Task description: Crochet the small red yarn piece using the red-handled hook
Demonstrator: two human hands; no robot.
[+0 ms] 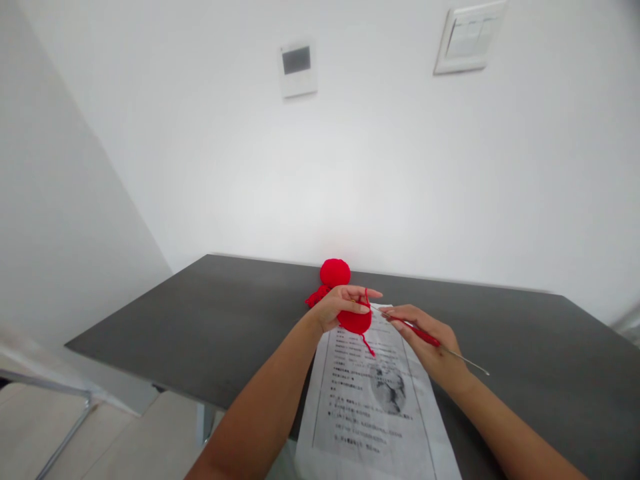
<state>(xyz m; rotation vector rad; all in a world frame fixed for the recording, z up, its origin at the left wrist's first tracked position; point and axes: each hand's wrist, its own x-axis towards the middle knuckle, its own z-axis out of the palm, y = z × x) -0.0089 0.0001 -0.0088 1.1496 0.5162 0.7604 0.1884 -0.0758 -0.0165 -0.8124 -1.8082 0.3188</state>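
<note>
My left hand (341, 305) pinches a small red crochet piece (356, 321), with a strand of red yarn looped up over the index finger. A short yarn tail hangs from the piece over the paper. In my right hand (429, 333) is a crochet hook (423, 335) with a red handle and metal ends; its tip meets the crochet piece by my left fingers. The hook's other end sticks out past my right wrist. Behind my left hand sit a red ball of yarn (335, 272) and a bunched red knitted or crocheted bit (317, 296), partly hidden.
A printed paper sheet (360, 427) with text and a grey picture lies under my hands on the dark table (210, 320). The white wall behind carries a thermostat-like panel (299, 69) and a switch plate (470, 37). Metal tubing (65, 437) shows at lower left.
</note>
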